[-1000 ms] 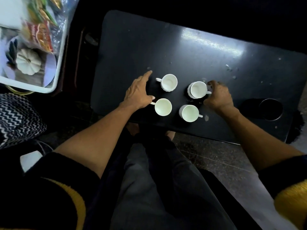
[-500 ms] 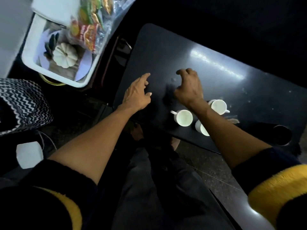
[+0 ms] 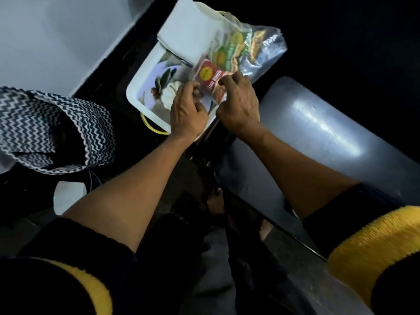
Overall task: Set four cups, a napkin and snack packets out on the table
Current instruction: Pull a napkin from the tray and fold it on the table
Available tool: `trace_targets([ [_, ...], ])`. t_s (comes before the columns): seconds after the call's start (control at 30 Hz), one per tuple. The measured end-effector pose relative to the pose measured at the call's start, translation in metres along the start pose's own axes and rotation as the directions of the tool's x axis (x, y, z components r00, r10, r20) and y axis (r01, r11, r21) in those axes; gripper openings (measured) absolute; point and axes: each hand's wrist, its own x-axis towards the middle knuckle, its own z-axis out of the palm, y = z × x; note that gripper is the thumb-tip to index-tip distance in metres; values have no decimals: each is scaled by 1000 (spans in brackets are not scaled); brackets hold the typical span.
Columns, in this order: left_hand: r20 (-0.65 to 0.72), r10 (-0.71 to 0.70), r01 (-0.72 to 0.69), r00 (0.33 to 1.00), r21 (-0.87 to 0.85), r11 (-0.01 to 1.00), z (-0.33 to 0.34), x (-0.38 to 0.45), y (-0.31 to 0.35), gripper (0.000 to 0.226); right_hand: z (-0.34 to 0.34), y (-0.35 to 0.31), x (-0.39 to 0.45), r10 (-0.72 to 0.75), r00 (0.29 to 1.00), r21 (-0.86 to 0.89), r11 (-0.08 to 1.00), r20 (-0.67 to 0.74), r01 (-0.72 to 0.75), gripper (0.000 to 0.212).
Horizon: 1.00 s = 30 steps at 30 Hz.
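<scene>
While both hands (image 3: 188,114) (image 3: 238,105) seemingly pinch snack packets (image 3: 210,76), tray rim (image 3: 134,98) beside.

A dim room in a home, seen from a seat at a low desk.

The dark, glossy desk (image 3: 318,133) sits low beside the seated person's knees and bare foot (image 3: 216,201), as a coffee table would in a living space. Beside it a white printed serving tray (image 3: 145,96) carries a clear bag of snack packets (image 3: 241,51) and a folded white napkin (image 3: 186,35), household things for serving guests. A zigzag-patterned fabric basket (image 3: 68,123) stands on the floor nearby, against a pale wall (image 3: 56,37). The floor looks like dark speckled stone (image 3: 284,246).
</scene>
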Motion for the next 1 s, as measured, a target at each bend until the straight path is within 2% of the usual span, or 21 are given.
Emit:
trace_targets([
  [0.13, 122, -173, 168, 977, 51, 985, -1, 41, -16, 48, 15, -20, 34, -55, 998, -91, 994, 9, 56, 56],
  [0.23, 241, -233, 237, 942, 11, 971, 0, 63, -25, 52, 26, -22, 46, -45, 998, -179, 982, 51, 53, 58],
  [0.3, 278, -255, 277, 926, -42, 960, 1, 72, -28, 47, 30, -20, 50, -49, 998, -224, 973, 47, 58, 54],
  [0.5, 275, -344, 387, 898, -117, 915, 12, 92, -40, 31, 30, -16, 70, -39, 999, -218, 975, 38, 46, 49],
  [0.6, 266, -394, 444, 880, -163, 881, 14, 98, -40, 25, 30, -18, 83, -33, 999, -203, 978, 33, 39, 57],
  [0.67, 227, -465, 509, 856, -208, 835, 14, 107, -38, 25, 31, -21, 92, -94, 995, -239, 966, 35, 99, 65],
  [0.7, 175, -506, 535, 844, -231, 813, 13, 112, -35, 26, 32, -21, 97, -140, 989, -280, 949, 47, 148, 60],
  [0.77, 62, -587, 578, 808, -283, 766, 11, 127, -33, 38, 35, -20, 108, -201, 973, -337, 914, 111, 227, 53],
  [0.87, 36, -668, 618, 743, -420, 664, 9, 151, -33, 61, 41, -24, 123, -209, 956, -352, 896, 207, 272, 55],
  [0.93, 72, -697, 608, 713, -557, 565, 8, 164, -29, 55, 44, -27, 132, -184, 946, -366, 889, 268, 276, 63],
  [1.0, 103, -691, 581, 715, -639, 505, 8, 175, -25, 33, 47, -29, 138, -144, 928, -357, 894, 343, 271, 74],
])
